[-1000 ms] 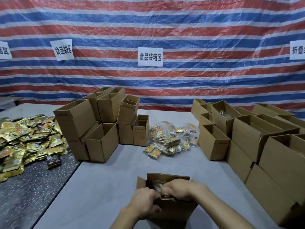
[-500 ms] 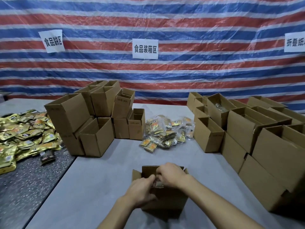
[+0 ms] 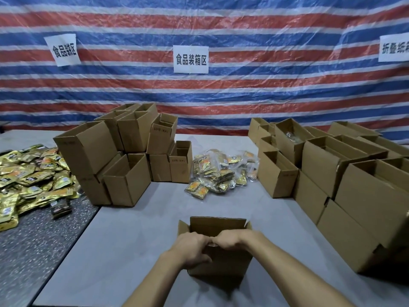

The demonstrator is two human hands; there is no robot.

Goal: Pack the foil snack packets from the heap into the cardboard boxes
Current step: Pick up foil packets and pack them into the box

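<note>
Brown cardboard box [image 3: 230,262] upright, back flap raised, gold foil packets [image 3: 33,180] heaped well apart at left

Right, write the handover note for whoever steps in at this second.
Left hand and right hand: both at the mouth of the near box, fingers curled over its front edge; what they hold is hidden.
Foil packets: big heap on the dark table, far left. A clear-bagged batch lies mid-table.
Left stack: open boxes, the visible insides look empty. Right stack: one box shows packets inside.
Done: some packing on the right.
Left: finish the near box, its flaps are up; then most of the heap.
</note>
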